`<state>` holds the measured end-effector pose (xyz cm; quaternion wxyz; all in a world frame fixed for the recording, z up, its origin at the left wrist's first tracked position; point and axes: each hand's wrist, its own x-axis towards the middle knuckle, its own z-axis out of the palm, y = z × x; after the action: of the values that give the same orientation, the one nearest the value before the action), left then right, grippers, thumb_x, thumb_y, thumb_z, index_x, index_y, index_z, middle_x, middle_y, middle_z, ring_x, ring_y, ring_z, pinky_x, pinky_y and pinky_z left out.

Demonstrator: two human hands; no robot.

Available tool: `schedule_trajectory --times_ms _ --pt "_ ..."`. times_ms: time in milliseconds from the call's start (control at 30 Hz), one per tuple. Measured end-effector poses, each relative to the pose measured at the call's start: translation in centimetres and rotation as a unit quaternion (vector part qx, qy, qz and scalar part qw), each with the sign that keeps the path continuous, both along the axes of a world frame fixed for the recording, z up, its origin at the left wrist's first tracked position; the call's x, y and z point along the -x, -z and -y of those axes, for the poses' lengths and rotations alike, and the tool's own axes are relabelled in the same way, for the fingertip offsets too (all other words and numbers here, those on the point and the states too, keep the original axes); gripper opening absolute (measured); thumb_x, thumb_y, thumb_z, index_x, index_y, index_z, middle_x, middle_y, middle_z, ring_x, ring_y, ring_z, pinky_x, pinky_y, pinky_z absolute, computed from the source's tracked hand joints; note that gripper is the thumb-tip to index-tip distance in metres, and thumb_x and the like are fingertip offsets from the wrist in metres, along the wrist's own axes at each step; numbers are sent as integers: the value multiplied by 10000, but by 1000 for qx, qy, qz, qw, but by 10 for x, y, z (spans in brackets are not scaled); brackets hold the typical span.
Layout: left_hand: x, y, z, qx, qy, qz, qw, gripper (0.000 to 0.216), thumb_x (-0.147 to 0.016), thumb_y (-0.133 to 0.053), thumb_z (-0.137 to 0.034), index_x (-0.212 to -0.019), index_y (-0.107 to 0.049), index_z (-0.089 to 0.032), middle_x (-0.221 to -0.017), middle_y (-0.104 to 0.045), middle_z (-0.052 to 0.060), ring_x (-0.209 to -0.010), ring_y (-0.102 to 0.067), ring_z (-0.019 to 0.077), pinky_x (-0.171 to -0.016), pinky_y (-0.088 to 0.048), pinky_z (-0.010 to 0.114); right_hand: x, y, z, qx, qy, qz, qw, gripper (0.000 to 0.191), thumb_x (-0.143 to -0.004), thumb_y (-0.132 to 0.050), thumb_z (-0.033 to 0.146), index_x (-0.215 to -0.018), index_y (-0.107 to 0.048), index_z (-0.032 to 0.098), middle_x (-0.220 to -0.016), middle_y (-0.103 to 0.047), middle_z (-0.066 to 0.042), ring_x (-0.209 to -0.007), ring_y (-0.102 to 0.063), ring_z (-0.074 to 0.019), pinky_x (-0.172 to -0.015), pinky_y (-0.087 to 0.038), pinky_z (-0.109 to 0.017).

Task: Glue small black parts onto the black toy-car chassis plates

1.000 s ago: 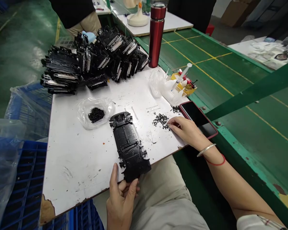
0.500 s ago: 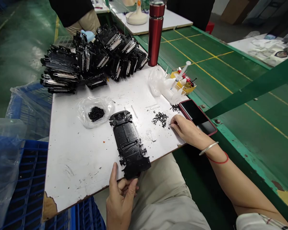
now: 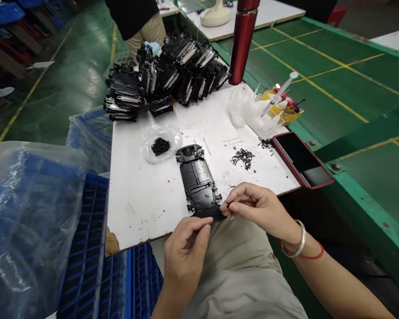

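A black toy car chassis (image 3: 197, 179) lies lengthwise on the white tabletop, its near end reaching the front edge. At that near end, my left hand (image 3: 188, 248) has thumb and index finger closed on the chassis's edge. My right hand (image 3: 257, 206) is beside the chassis's near right corner, pinching a small black part (image 3: 228, 205) between thumb and fingertips; its exact kind is too small to tell. Beyond the right hand lies a loose pile of small black parts (image 3: 242, 158). A clear plastic bag (image 3: 146, 148) to the chassis's left holds many more black pieces (image 3: 160, 146).
Stacked black chassis (image 3: 124, 91) fill the table's far side, near a red thermos flask (image 3: 242, 44). At right are a phone (image 3: 302, 159), a yellow box (image 3: 291, 113) and a syringe (image 3: 279, 94). Blue crates (image 3: 83, 230) stand left. A person (image 3: 136, 22) stands behind.
My right hand has moved left from beside the loose pile to the chassis's near end, carrying a small black part. My left hand's fingers have closed at the chassis's edge. The camera view has shifted.
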<state>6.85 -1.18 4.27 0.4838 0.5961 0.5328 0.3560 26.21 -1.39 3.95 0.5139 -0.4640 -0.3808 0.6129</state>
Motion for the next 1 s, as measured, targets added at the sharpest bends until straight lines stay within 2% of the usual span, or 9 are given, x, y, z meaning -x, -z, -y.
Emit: schedule_trajectory --times_ms 133,300,467,633,867,1000 --pt "-8 -6 -11 39 30 53 997 195 -855 -602 -325 -896 -752 -207 -840 -664 42 -680 -566 127 -654 -489 240 14 8 0 -31 25 -23 999 82 -811 -715 303 -846 -730 231 -883 -720 -26 -743 -635 -116 -667 -528 -232" --pt "-12 -3 -17 91 82 100 987 244 -877 -583 -349 -966 -748 -192 -872 -662 52 -672 -550 115 -585 -466 222 17 21 2 -14 68 -21 997 124 -800 -726 346 -864 -742 241 -878 -672 -18 -699 -550 -107 -645 -470 -234" --pt "-21 1 -17 123 100 138 978 233 -879 -588 -323 -968 -744 -175 -859 -665 52 -672 -567 109 -551 -470 207 12 26 8 2 80 -37 996 134 -804 -724 360 -883 -729 252 -834 -654 -3 -724 -558 -113 -693 -467 -249" --pt "-26 -1 -19 124 116 135 976 235 -890 -575 -308 -968 -745 -167 -828 -655 44 -654 -554 100 -564 -473 207 10 30 13 -4 105 -17 994 132 -809 -721 349 -894 -727 249 -858 -660 -12 -757 -577 -125 -704 -481 -252" --pt "-28 1 -21 124 117 129 977 241 -891 -570 -319 -969 -745 -172 -816 -649 36 -650 -541 100 -564 -465 203 12 20 14 -53 170 112 978 87 -790 -722 335 -817 -723 252 -864 -687 -28 -805 -627 -173 -737 -526 -300" --pt "-29 3 -22 127 121 124 977 249 -891 -570 -319 -975 -742 -160 -788 -641 31 -627 -528 95 -565 -451 210 13 13 16 -19 169 124 978 131 -778 -721 355 -775 -702 225 -774 -681 -21 -700 -608 -161 -680 -520 -294"
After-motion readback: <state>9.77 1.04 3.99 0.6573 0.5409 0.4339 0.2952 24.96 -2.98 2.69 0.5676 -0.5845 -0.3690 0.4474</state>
